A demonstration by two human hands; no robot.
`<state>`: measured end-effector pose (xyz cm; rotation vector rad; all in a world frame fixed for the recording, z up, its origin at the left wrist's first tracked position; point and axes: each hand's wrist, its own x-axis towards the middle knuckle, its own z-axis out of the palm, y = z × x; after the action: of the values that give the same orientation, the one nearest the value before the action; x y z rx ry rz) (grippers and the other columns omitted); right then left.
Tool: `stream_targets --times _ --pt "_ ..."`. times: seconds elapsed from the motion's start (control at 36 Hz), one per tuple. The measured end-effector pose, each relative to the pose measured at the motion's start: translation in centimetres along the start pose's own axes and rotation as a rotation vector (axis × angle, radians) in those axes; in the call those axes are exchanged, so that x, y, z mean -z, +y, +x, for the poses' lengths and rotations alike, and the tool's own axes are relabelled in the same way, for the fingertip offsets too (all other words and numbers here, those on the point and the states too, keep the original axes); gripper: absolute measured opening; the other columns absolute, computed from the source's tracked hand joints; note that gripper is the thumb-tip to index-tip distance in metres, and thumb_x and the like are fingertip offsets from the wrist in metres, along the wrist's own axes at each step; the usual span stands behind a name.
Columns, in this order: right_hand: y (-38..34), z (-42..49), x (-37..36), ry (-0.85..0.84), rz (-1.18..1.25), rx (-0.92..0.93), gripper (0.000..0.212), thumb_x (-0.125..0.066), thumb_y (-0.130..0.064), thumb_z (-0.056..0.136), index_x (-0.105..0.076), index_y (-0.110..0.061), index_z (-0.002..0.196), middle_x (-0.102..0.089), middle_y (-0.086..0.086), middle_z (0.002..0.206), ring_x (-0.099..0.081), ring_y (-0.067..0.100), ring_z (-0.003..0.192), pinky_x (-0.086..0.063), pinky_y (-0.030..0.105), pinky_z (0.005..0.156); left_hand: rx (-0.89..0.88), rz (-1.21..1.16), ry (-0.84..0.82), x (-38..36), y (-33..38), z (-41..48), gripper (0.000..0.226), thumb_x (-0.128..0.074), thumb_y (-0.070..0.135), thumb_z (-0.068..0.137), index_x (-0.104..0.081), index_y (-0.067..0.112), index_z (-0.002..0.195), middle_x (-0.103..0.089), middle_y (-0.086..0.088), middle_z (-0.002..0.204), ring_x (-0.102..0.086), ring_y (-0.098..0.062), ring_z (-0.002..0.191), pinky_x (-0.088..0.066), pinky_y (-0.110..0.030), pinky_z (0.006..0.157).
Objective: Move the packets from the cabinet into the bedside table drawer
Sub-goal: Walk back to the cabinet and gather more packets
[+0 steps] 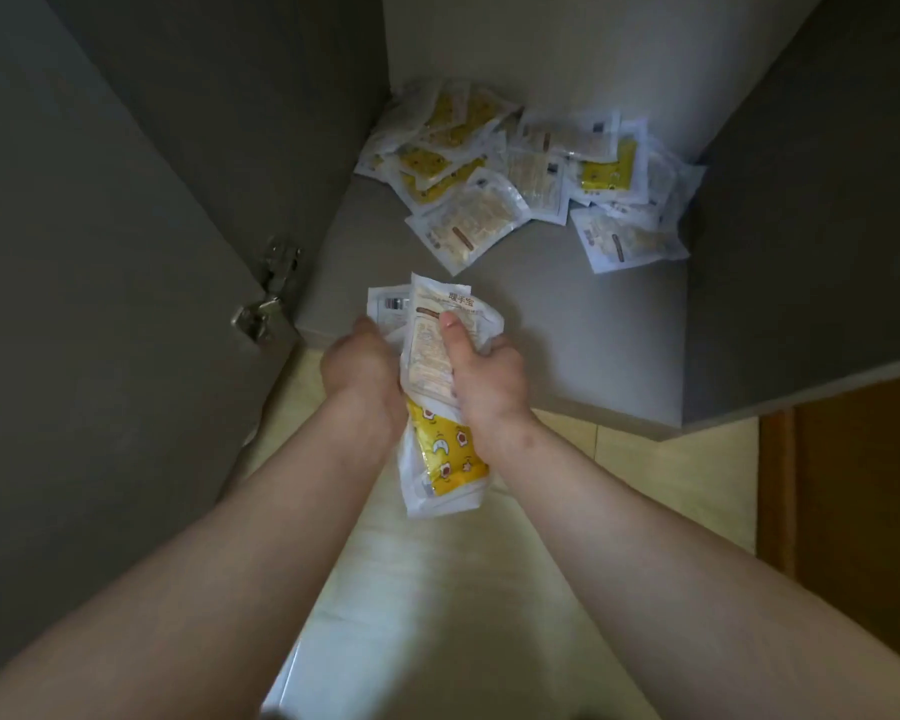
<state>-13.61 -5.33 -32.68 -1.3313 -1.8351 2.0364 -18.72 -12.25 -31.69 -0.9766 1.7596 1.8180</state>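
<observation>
I have the left hand (358,367) and right hand (487,379) close together, both gripping one bundle of packets (445,457) between them, the right thumb pressed on the top packet. Beyond the hands, a loose pile of packets (520,184) lies far back on the cabinet shelf (567,324). A door hinge (266,301) sits left of the left hand.

A grey cabinet (281,122) is seen from above, its door (100,304) swung open at the left and carried on a metal hinge (266,298). Its grey shelf (567,330) is enclosed by a pale back panel (567,54) and a grey side panel (801,226). The floor (671,475) is laid with pale yellow tiles, softly lit. A brown wooden panel (863,511) is seen at the lower right.
</observation>
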Motion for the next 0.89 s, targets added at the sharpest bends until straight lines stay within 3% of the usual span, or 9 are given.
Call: stream_targets --times 0.11,0.22,0.31,0.42,0.53,0.64,0.72,0.81,0.89 --pt "-1.8 -4.3 1.5 0.100 -0.139 0.014 0.042 -0.066 -0.047 0.082 -0.060 -0.012 0.105 -0.070 0.006 0.099 -0.066 0.023 0.093 -0.052 0.031 0.086 0.102 -0.018 -0.057 1.8 0.6 -4.5 0.031 -0.044 0.037 0.095 -0.064 0.014 0.090 -0.070 -0.015 0.102 -0.067 -0.033 0.091 -0.053 -0.048 0.089" --pt "-6.1 -10.1 3.2 0.113 -0.244 0.043 0.038 -0.062 -0.044 0.086 -0.056 -0.013 0.108 -0.061 -0.002 0.090 -0.060 0.019 0.089 -0.041 0.019 0.073 0.066 0.060 -0.020 4.0 3.3 -11.2 0.040 -0.043 0.037 0.095 -0.063 0.007 0.113 -0.068 -0.014 0.107 -0.065 -0.033 0.095 -0.051 -0.046 0.092" --pt "-10.4 -14.9 3.6 0.108 -0.258 0.041 0.038 -0.057 -0.044 0.089 -0.053 -0.013 0.111 -0.063 0.001 0.093 -0.061 0.022 0.091 -0.044 0.024 0.075 0.065 0.135 0.026 5.4 6.8 -16.5 0.036 -0.044 0.032 0.097 -0.059 0.007 0.119 -0.066 -0.008 0.106 -0.061 -0.028 0.090 -0.049 -0.029 0.076" --pt "-17.1 -21.8 4.2 0.097 -0.246 0.014 0.035 -0.052 -0.045 0.092 -0.049 -0.016 0.110 -0.061 -0.004 0.088 -0.061 0.017 0.081 -0.047 0.024 0.067 0.096 0.121 0.045 8.0 12.3 -23.6 0.042 -0.053 0.034 0.092 -0.057 0.009 0.125 -0.066 -0.011 0.114 -0.065 -0.029 0.094 -0.050 -0.031 0.074" --pt "-23.6 -28.1 4.7 0.065 -0.159 0.013 0.022 -0.054 -0.040 0.092 -0.049 -0.020 0.098 -0.056 -0.015 0.076 -0.054 -0.003 0.065 -0.038 0.001 0.050 0.084 0.110 -0.047 10.5 18.3 -31.2 0.032 -0.051 0.030 0.094 -0.061 0.007 0.115 -0.068 -0.006 0.090 -0.063 -0.017 0.062 -0.048 -0.021 0.048" --pt "-29.8 -33.2 4.4 -0.014 -0.142 0.111 0.019 -0.056 -0.038 0.091 -0.047 -0.021 0.092 -0.059 -0.013 0.077 -0.058 0.003 0.067 -0.041 0.005 0.052 -0.005 0.070 -0.111 13.6 23.3 -37.4 0.037 -0.048 0.037 0.095 -0.063 0.010 0.117 -0.069 -0.013 0.107 -0.066 -0.024 0.076 -0.053 -0.032 0.068" --pt "-33.9 -36.3 3.7 -0.089 -0.183 0.208 0.022 -0.056 -0.039 0.091 -0.046 -0.019 0.094 -0.061 -0.009 0.081 -0.060 0.009 0.070 -0.043 0.015 0.057 -0.082 0.002 -0.114 16.0 26.3 -41.5 0.043 -0.055 0.043 0.089 -0.063 0.010 0.114 -0.070 -0.013 0.106 -0.068 -0.029 0.087 -0.053 -0.035 0.075" --pt "-37.9 -40.5 3.6 -0.162 -0.252 0.301 0.029 -0.055 -0.042 0.091 -0.043 -0.015 0.089 -0.056 -0.011 0.072 -0.053 0.005 0.061 -0.038 0.012 0.051 -0.172 -0.100 -0.097 18.8 28.5 -47.3 0.024 -0.059 0.035 0.089 -0.062 0.017 0.104 -0.071 -0.008 0.101 -0.068 -0.023 0.087 -0.052 -0.036 0.080" --pt "-40.8 -45.6 2.6 -0.253 -0.288 0.379 0.031 -0.055 -0.042 0.091 -0.041 -0.015 0.086 -0.052 -0.012 0.067 -0.049 -0.002 0.058 -0.038 0.008 0.050 -0.282 -0.190 -0.028 22.3 30.1 -52.5 0.018 -0.066 0.024 0.085 -0.062 0.018 0.102 -0.072 -0.006 0.099 -0.069 -0.022 0.089 -0.054 -0.038 0.081"
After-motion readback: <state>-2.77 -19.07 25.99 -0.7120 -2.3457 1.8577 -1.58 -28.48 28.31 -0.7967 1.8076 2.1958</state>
